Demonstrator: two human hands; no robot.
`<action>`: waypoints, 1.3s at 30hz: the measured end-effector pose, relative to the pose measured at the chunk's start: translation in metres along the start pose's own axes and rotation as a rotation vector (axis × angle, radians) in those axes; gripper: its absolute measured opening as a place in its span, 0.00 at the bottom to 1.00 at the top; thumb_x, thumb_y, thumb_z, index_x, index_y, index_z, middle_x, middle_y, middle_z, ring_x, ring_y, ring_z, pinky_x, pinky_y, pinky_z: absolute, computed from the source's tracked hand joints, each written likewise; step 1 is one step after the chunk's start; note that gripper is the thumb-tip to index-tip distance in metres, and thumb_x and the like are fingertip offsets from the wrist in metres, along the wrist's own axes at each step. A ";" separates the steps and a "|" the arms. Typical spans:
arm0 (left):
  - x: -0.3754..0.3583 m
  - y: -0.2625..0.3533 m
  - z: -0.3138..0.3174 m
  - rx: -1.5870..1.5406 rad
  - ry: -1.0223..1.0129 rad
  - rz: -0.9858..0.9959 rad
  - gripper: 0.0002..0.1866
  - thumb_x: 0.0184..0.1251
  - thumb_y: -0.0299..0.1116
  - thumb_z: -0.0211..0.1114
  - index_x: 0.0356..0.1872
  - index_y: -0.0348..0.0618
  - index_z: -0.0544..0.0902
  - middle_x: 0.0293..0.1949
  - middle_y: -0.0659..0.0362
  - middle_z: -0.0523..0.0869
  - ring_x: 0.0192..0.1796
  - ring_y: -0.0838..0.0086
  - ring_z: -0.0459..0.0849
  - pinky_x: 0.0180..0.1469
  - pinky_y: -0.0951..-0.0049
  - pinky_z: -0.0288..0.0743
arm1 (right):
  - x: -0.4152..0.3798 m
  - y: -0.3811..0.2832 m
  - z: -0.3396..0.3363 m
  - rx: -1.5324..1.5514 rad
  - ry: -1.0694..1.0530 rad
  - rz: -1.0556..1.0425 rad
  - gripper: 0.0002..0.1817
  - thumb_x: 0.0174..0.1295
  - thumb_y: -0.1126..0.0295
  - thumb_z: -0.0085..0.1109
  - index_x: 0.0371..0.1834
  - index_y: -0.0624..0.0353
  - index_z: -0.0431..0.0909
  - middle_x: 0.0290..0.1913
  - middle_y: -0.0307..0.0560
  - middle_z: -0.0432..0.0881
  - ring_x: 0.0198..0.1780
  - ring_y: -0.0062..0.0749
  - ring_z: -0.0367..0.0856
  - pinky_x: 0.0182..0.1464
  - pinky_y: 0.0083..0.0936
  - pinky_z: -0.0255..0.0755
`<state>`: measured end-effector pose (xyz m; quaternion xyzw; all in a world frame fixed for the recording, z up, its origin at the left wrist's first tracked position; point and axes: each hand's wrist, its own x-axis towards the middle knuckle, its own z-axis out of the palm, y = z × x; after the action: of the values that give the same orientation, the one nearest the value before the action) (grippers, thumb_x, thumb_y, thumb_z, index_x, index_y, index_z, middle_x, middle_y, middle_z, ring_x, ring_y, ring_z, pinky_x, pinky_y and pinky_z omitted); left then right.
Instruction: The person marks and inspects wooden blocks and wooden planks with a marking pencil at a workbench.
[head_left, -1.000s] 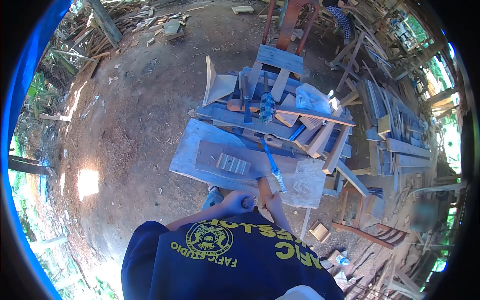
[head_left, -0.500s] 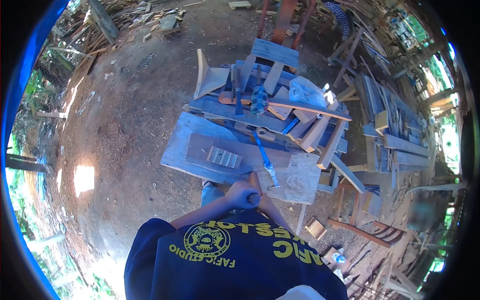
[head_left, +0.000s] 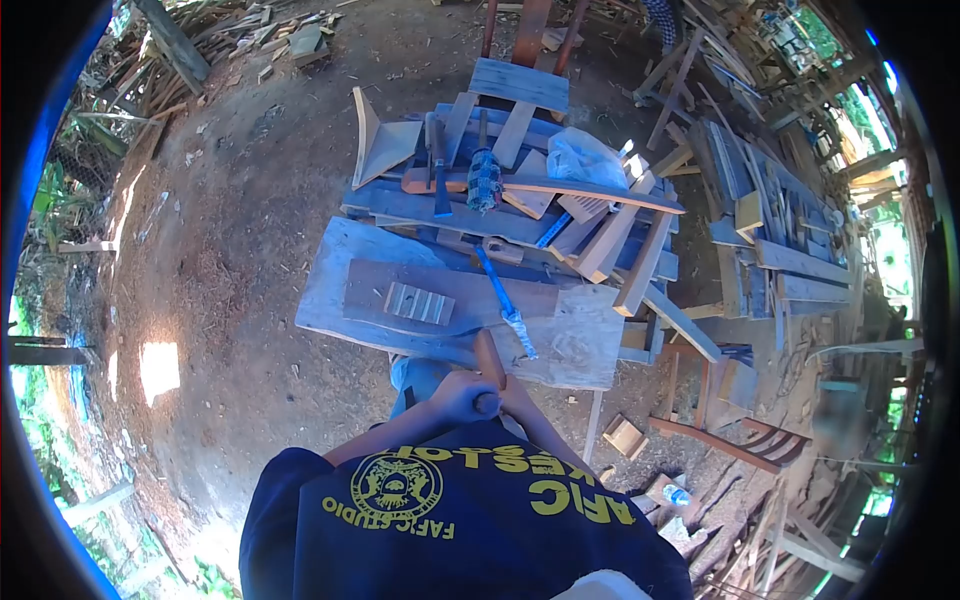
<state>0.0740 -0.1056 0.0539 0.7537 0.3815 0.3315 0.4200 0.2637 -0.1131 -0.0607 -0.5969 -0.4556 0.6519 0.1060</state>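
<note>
My left hand (head_left: 459,394) is closed around a brown wooden piece (head_left: 489,360), close against my shirt at the front of the work board. The piece's rounded end pokes out of the fist toward me, and its far part points at the board's near edge. My right hand (head_left: 516,396) is on the other side of the same piece, its fingers mostly hidden behind it and the left hand. On the pale board (head_left: 330,265) ahead lie a darker plank (head_left: 500,295), a small slatted wooden block (head_left: 419,304) and a blue stick with a whitish wrapped end (head_left: 507,305).
Behind the board, a bench carries a chisel-like tool (head_left: 441,185), a tool with a patterned grip (head_left: 485,180), a long wooden strip (head_left: 600,193), a plastic bag (head_left: 583,157) and offcuts. A plank stack (head_left: 800,262) stands right; a reddish chair frame (head_left: 725,445) lies lower right.
The whole view has shifted, so the bench sits further left and higher. Both hands, still on the wooden piece, are slightly nearer my body, and more of the piece shows.
</note>
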 end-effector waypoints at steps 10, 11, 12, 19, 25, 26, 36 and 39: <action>0.016 0.003 0.001 0.111 -0.034 0.062 0.03 0.53 0.33 0.66 0.25 0.50 0.81 0.20 0.58 0.78 0.24 0.59 0.79 0.27 0.60 0.71 | -0.004 0.025 -0.010 -0.135 0.068 0.068 0.50 0.43 0.42 0.71 0.57 0.79 0.69 0.47 0.70 0.81 0.46 0.51 0.85 0.40 0.34 0.80; 0.018 0.000 0.002 0.104 -0.035 0.050 0.03 0.53 0.33 0.66 0.25 0.50 0.81 0.20 0.58 0.78 0.24 0.59 0.79 0.27 0.60 0.71 | 0.000 0.033 -0.010 -0.135 0.059 0.079 0.50 0.43 0.42 0.71 0.57 0.79 0.69 0.47 0.70 0.81 0.46 0.51 0.85 0.40 0.34 0.80; 0.019 -0.003 0.001 0.151 -0.043 0.056 0.03 0.51 0.33 0.67 0.25 0.50 0.80 0.21 0.59 0.78 0.25 0.59 0.79 0.28 0.60 0.71 | 0.005 0.041 -0.009 -0.173 0.087 0.058 0.52 0.42 0.40 0.71 0.58 0.78 0.69 0.47 0.69 0.81 0.49 0.51 0.84 0.44 0.35 0.79; 0.033 -0.022 0.002 0.218 -0.202 0.135 0.07 0.45 0.33 0.67 0.24 0.51 0.77 0.24 0.61 0.81 0.32 0.60 0.83 0.36 0.57 0.74 | 0.012 0.043 -0.005 -0.134 0.053 -0.189 0.48 0.47 0.42 0.68 0.62 0.70 0.68 0.50 0.64 0.82 0.54 0.51 0.82 0.53 0.37 0.76; 0.051 -0.027 -0.003 0.261 -0.267 0.169 0.09 0.45 0.33 0.69 0.30 0.51 0.82 0.28 0.60 0.83 0.35 0.59 0.81 0.41 0.60 0.74 | -0.004 0.006 -0.013 -0.100 0.009 -0.250 0.38 0.55 0.51 0.63 0.62 0.67 0.70 0.51 0.60 0.82 0.56 0.47 0.81 0.56 0.36 0.73; 0.054 -0.029 -0.005 0.258 -0.269 0.167 0.09 0.45 0.33 0.69 0.30 0.51 0.82 0.28 0.60 0.83 0.35 0.59 0.81 0.41 0.60 0.74 | -0.002 0.007 -0.015 -0.098 0.008 -0.245 0.38 0.55 0.51 0.63 0.62 0.67 0.70 0.51 0.60 0.82 0.56 0.47 0.81 0.56 0.36 0.73; 0.062 -0.040 0.001 0.267 -0.222 0.048 0.11 0.42 0.35 0.70 0.31 0.52 0.82 0.27 0.61 0.83 0.36 0.61 0.83 0.43 0.60 0.76 | -0.013 -0.008 -0.019 -0.150 0.038 0.144 0.25 0.57 0.57 0.60 0.48 0.70 0.74 0.37 0.57 0.83 0.39 0.37 0.84 0.42 0.31 0.76; 0.064 -0.039 -0.001 0.267 -0.157 0.043 0.10 0.43 0.34 0.69 0.30 0.52 0.81 0.26 0.60 0.81 0.33 0.61 0.82 0.41 0.60 0.75 | -0.008 0.008 -0.015 -0.113 0.041 0.134 0.26 0.57 0.55 0.59 0.46 0.71 0.74 0.37 0.57 0.83 0.39 0.37 0.84 0.42 0.31 0.76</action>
<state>0.0928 -0.0370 0.0313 0.8345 0.3717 0.2268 0.3377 0.2823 -0.1161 -0.0588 -0.6445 -0.4483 0.6183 0.0375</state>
